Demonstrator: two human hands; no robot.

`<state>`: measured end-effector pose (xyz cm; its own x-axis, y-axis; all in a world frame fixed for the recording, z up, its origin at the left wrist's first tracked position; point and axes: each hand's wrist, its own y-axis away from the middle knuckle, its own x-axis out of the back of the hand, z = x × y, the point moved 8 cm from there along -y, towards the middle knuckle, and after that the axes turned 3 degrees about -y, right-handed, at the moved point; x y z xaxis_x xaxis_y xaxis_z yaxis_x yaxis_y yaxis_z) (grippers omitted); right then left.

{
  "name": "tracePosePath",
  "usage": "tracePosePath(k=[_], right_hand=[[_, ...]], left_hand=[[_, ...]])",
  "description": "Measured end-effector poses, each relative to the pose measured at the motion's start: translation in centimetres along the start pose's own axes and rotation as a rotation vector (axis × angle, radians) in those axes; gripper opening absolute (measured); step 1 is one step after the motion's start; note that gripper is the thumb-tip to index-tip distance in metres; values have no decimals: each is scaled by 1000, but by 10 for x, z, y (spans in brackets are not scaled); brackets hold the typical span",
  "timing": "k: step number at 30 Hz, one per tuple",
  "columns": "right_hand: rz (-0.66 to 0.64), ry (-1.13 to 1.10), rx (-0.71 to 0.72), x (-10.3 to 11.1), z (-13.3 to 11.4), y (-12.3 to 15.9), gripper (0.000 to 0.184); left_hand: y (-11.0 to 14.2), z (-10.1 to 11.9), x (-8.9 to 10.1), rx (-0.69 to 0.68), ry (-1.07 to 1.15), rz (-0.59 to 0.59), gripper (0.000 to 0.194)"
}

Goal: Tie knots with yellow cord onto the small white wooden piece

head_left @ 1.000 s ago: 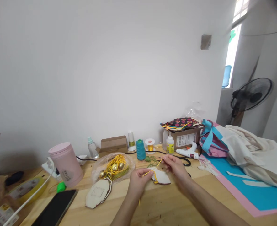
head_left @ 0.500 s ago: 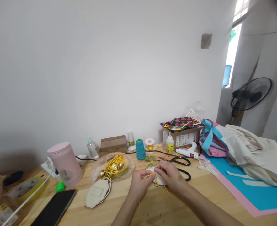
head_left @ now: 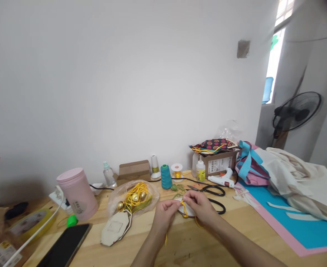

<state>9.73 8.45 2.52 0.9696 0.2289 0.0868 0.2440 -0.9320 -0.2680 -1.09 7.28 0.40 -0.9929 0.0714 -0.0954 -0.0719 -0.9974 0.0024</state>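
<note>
Between my two hands runs a yellow cord, pinched by the fingertips of each. My left hand has its fingers closed, and a loose tail of cord hangs below it. Close beside it, my right hand is closed on the cord too, with another end trailing beneath. The cord is attached to a small white fabric piece with a dark edge, partly hidden behind my fingers. Black-handled scissors lie just beyond my right hand. Green thread is bunched past my fingertips.
At left are a phone, a pink cup, cream panels and a plastic bag of yellow cord and gold bells. Behind stand a teal thread cone, a glue bottle and a glue gun. Blue sheets lie right.
My right hand has come left and down toward my left hand, shortening the stretch of cord between them. The scissors behind it have come into view. Over the last half second the hands barely shifted.
</note>
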Motion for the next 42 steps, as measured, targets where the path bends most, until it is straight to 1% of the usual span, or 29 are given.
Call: tracePosePath(k=[2, 7, 12, 14, 15, 17, 21, 25, 29, 32, 35, 38, 42], right_hand=[[0, 9, 8, 0, -1, 0, 22], [17, 87, 71, 3, -3, -1, 21], [26, 315, 246, 4, -16, 4, 20], [38, 376, 281, 5, -18, 5, 20], [44, 385, 276, 6, -18, 5, 20], [40, 373, 237, 6, -14, 3, 20], [-13, 279, 127, 4, -3, -1, 19], [-50, 189, 66, 3, 4, -2, 21], [-62, 132, 12, 3, 7, -3, 23], [-70, 54, -30, 3, 9, -3, 27], [-122, -42, -105, -1, 16, -2, 33], [-159, -123, -184, -5, 24, 1, 37], [-152, -199, -252, -7, 31, 3, 37]], left_hand=[[0, 0, 0, 2, -10, 8, 25], [-1, 3, -4, -5, 18, -33, 19], [0, 2, -1, 33, -2, 6, 19], [-2, 2, 0, 11, -1, -3, 18], [-3, 1, 1, -3, 1, -9, 17], [-4, -1, 4, -19, -3, -5, 17], [-8, -6, 12, -32, -25, 34, 19], [-12, -8, 10, -83, 17, -17, 19], [-13, -11, 10, -76, 10, -25, 20], [-11, -9, 8, -65, -2, -39, 21], [-9, -1, 6, -111, -93, -53, 22], [-8, 5, 6, -147, -200, -42, 20], [-7, 5, 6, -140, -257, -18, 19]])
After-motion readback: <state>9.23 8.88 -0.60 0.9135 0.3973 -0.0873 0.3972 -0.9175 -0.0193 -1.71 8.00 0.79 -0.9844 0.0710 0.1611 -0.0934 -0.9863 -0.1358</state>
